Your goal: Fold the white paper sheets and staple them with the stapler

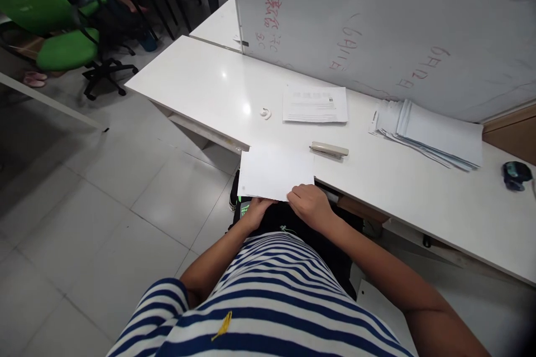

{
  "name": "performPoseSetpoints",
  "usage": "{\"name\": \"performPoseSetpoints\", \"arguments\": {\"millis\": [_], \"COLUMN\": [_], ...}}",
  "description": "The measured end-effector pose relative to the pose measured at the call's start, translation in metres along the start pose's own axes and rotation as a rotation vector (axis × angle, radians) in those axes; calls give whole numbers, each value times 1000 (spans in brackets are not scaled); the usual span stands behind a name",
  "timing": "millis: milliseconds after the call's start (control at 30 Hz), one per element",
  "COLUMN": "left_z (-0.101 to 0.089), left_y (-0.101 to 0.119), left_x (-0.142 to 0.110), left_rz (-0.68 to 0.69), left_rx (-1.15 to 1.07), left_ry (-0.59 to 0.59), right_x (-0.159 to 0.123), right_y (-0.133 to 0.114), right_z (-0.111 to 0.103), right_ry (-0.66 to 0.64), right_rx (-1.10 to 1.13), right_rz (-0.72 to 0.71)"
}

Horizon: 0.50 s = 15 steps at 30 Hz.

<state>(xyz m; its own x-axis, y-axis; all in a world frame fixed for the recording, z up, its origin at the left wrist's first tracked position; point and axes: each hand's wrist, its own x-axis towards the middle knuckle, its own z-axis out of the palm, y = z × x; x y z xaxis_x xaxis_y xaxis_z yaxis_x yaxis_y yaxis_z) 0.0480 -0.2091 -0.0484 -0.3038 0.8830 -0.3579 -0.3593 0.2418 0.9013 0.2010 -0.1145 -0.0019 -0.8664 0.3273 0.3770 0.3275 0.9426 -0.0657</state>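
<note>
White paper (276,170), one sheet or a thin stack, is held at the desk's front edge, partly over my lap. My right hand (310,205) grips its near right corner, fingers curled on top. Under the near edge sits my left hand (258,212), its fingers mostly hidden beneath the paper as it supports it. Just beyond the right side of the paper lies a beige stapler (329,149). A printed sheet (315,105) rests flat farther back, with a small white curled item (265,114), perhaps a tape roll, to its left.
Fanned paper stacks (439,131) lie at the right of the white desk (188,75). A whiteboard (377,22) with red writing stands along its back. A dark device (516,174) is at the far right. On the left, a green chair (69,47) stands on the tiled floor.
</note>
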Motion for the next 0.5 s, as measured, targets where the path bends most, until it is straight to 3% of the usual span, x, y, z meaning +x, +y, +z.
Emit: {"name": "performPoseSetpoints", "arguments": {"millis": [67, 267, 500], "left_z": [-1, -6, -11], "left_y": [5, 14, 1], "left_x": [-2, -9, -6], "left_rz": [30, -14, -30], "left_rx": [21, 180, 170], "left_ry": [-77, -152, -26], "right_x": [-2, -11, -19], "right_y": [3, 10, 13], "right_z": [0, 2, 3], "right_ry": [7, 55, 51], "right_rx": [15, 143, 269], "right_rz": [-1, -26, -28]}}
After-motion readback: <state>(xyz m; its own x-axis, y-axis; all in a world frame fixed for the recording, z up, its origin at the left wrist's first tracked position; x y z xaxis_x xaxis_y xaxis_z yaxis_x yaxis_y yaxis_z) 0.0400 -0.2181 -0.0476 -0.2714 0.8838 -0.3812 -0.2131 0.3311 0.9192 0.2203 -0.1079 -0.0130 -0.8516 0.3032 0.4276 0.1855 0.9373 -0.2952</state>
